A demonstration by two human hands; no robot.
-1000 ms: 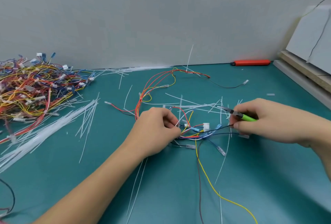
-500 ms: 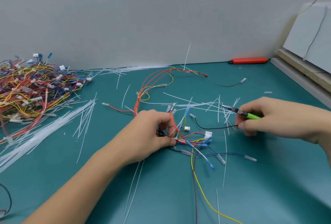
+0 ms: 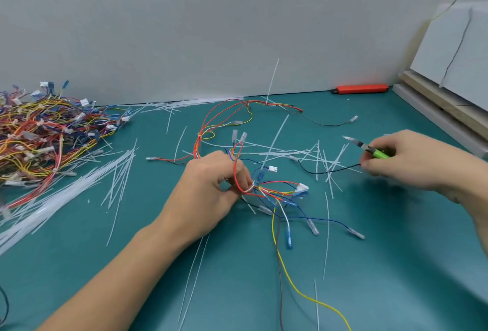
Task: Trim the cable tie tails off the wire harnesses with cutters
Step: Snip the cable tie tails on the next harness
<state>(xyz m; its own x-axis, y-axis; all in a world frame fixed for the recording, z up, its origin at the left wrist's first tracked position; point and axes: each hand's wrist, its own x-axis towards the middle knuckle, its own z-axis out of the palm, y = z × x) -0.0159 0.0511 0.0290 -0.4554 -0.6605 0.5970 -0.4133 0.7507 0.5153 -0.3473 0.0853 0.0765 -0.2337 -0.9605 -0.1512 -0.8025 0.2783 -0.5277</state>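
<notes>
Since a second ago the right hand point(image 3: 412, 161) has drawn away to the right, pulling a black wire point(image 3: 327, 170) out from the bundle, and the harness has spread open between the two hands.

At far left a pile of finished wire harnesses point(image 3: 45, 132) lies on the teal surface point(image 3: 396, 264), with a sheaf of long white cable ties point(image 3: 66, 193) just in front of it. The left hand point(image 3: 211, 196) pinches the wire harness point(image 3: 266, 190) at its bundled point, thumb and fingers curled round the red loop; coloured leads and blue terminals fan out to the right of it, and a yellow wire point(image 3: 295, 283) trails toward the near edge. Cut cable tie tails point(image 3: 324, 161) lie scattered between the hands. The right hand grips the green-handled cutters point(image 3: 369, 148), tips pointing left, and also pinches the end of the black wire. An orange utility knife point(image 3: 361, 89) lies against the back wall, well apart.
</notes>
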